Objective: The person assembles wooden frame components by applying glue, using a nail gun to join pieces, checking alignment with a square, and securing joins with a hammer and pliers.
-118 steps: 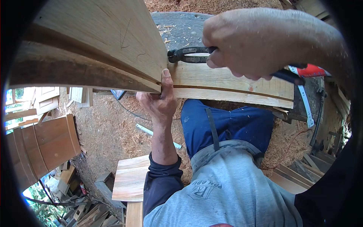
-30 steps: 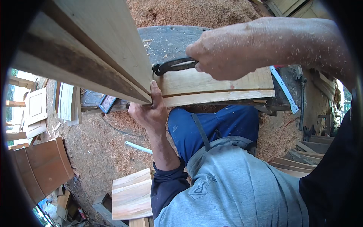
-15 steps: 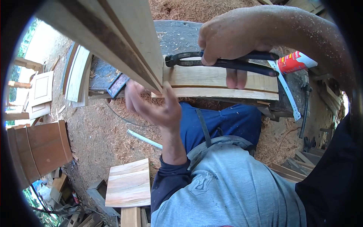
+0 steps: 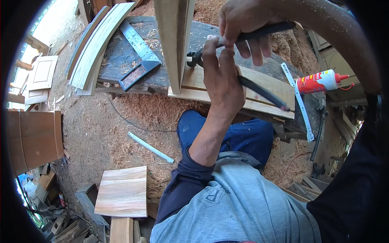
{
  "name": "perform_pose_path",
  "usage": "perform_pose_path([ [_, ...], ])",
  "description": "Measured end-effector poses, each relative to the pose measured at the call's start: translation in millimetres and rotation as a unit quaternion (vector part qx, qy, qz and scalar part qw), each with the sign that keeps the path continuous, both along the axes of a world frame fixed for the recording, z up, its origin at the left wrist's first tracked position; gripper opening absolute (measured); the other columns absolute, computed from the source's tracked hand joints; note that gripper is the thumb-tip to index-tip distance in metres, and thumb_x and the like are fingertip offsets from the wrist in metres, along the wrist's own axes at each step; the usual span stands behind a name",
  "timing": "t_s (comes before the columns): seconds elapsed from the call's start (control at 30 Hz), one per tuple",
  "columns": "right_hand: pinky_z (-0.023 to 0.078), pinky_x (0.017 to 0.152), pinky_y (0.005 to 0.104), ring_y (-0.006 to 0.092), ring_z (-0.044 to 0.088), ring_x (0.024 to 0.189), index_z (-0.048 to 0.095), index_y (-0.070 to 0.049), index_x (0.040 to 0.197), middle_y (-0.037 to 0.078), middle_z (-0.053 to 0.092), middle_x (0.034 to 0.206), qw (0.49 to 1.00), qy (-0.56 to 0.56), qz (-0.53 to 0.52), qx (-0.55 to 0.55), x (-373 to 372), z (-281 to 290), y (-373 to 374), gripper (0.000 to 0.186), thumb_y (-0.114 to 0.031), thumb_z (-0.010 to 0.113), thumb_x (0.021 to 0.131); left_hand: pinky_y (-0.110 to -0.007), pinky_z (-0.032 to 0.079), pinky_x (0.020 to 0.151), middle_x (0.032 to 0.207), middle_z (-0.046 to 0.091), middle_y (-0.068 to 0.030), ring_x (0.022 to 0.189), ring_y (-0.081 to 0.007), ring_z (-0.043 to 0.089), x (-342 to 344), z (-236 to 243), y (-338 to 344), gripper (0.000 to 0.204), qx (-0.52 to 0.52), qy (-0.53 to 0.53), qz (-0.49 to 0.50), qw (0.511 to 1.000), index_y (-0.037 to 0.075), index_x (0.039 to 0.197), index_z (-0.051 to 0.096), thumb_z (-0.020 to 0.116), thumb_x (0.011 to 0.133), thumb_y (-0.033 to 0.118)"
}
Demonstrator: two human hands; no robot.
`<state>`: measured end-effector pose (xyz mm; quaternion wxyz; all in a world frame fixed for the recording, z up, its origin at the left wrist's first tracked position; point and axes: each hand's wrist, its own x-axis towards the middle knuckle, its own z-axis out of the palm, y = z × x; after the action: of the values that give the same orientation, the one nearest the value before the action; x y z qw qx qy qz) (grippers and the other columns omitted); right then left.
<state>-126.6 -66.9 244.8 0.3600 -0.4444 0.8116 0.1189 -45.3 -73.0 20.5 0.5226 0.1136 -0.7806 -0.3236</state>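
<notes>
A pair of black-handled pincers (image 4: 263, 92) is spread open above the bench, its jaws beside an upright wooden piece (image 4: 172, 48). My right hand (image 4: 249, 30) is closed around the upper handle, thumb and fingertips together. My left hand (image 4: 225, 79) is closed at the pincers near the lower handle, its fingertips close to my right thumb. Whether something small is between the fingertips I cannot make out. Beneath both hands lies a grooved board (image 4: 269, 83) along the bench's near edge; the upright piece stands at its left end.
A try square (image 4: 139, 44) and curved wood strips (image 4: 95, 46) lie left on the dark bench (image 4: 115, 67). A red-and-white glue bottle (image 4: 318, 82) and a pale perforated strip (image 4: 299, 103) are at right. Another strip (image 4: 150, 147) and a wood panel (image 4: 121, 191) are lower down among shavings.
My left hand has left the foot of the upright piece and moved right to the pincers. The pincers' handles have spread apart. The view has shifted, bringing the whole try square into sight.
</notes>
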Motion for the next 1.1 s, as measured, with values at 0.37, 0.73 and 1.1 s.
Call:
perform_pose_path([
  [0.37,0.055,0.071,0.0382,0.0224,0.068,0.073,0.067,0.004,0.092,0.015,0.069,0.082,0.97,0.174,0.161,0.052,22,59,-6,0.045,-0.038,0.052,0.097,-0.05,0.038,0.083,0.097,0.045,-0.0234,0.092,-0.0409,0.047,-33,33,-11,0.046,0.026,0.014,-0.002,1.0,-0.004,0.11,0.042,0.05,0.066,-0.014],
  [0.73,0.053,0.074,0.0387,0.0225,0.065,0.078,0.07,0.001,0.09,0.012,0.067,0.081,0.847,0.359,0.393,-0.002,20,8,24,0.043,-0.039,0.056,0.095,-0.053,0.039,0.077,0.095,0.046,-0.0243,0.091,-0.0452,0.048,-20,54,-22,0.04,0.021,-0.017,0.012,1.0,-0.001,0.108,0.045,0.058,0.071,-0.008],
  [1.1,0.051,0.078,0.0379,0.0224,0.061,0.087,0.069,0.001,0.093,0.009,0.063,0.082,0.749,0.377,0.542,0.056,11,-2,20,0.026,-0.024,0.062,0.092,-0.052,0.046,0.08,0.102,0.055,-0.0196,0.099,-0.0414,0.057,-25,50,-33,0.025,0.083,-0.084,-0.072,0.99,0.006,0.108,0.051,0.053,0.084,-0.001],
])
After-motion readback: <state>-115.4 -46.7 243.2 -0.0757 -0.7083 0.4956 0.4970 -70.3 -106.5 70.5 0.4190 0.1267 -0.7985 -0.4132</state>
